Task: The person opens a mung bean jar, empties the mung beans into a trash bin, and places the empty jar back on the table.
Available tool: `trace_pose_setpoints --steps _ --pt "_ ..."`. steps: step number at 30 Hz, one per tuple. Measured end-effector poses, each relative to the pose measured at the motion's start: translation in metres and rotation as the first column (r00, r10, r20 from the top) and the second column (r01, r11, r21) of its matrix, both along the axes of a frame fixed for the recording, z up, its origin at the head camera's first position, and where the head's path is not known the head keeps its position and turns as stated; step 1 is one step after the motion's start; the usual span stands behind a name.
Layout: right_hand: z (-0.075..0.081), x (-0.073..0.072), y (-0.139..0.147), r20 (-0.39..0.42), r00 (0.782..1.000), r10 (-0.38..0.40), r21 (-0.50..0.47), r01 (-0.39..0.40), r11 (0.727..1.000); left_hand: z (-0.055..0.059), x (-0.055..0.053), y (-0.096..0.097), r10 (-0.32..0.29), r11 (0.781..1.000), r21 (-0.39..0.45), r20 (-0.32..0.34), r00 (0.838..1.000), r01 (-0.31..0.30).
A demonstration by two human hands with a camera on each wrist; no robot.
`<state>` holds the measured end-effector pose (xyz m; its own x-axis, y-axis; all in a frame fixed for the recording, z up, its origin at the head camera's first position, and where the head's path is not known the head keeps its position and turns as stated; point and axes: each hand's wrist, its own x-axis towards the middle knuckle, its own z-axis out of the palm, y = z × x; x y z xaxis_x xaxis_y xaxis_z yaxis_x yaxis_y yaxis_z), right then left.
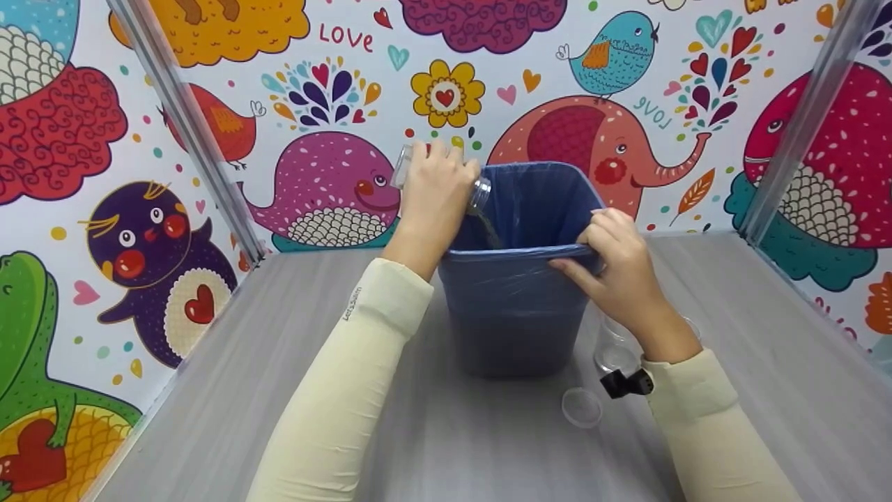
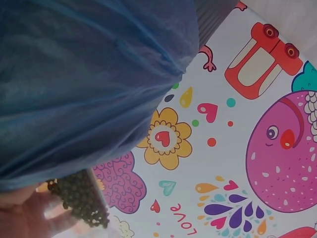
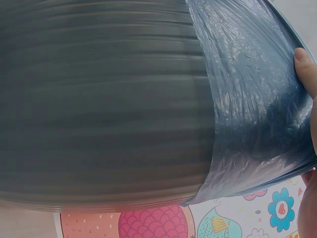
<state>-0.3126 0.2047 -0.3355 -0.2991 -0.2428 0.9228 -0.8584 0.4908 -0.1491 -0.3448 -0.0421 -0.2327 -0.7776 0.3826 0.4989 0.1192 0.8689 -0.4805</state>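
My left hand [image 1: 437, 192] grips a clear jar [image 1: 481, 195], tipped with its mouth over the left side of a blue trash bin [image 1: 516, 317]. Small green beans [image 2: 81, 198], perhaps mung beans, show inside the jar in the left wrist view. From its mouth a thin stream falls into the bin. My right hand [image 1: 620, 268] holds the bin's right front rim, thumb outside and fingers over the edge. A thin plastic liner [image 3: 257, 99] is folded over that rim. The bin's bottom inside is hidden.
A round clear lid [image 1: 581, 408] lies on the grey table [image 1: 481, 446], right of the bin's base. Clear containers [image 1: 617, 352] stand partly hidden behind my right wrist. Patterned walls with metal posts [image 1: 191, 132] enclose the back and sides.
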Motion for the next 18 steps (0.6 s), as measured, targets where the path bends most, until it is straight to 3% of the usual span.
trace_pose_setpoints --steps 8,18 --pt "-0.0003 0.0015 0.0010 0.021 1.000 -0.022 0.021 0.021 1.000 -0.0012 -0.0002 -0.0007 -0.015 1.000 0.019 0.000 1.000 0.015" --pt "0.0007 0.0016 0.0006 0.009 1.000 -0.027 0.021 0.027 0.999 0.0000 -0.0002 0.0001 -0.013 0.999 -0.037 -0.022 1.000 0.012"
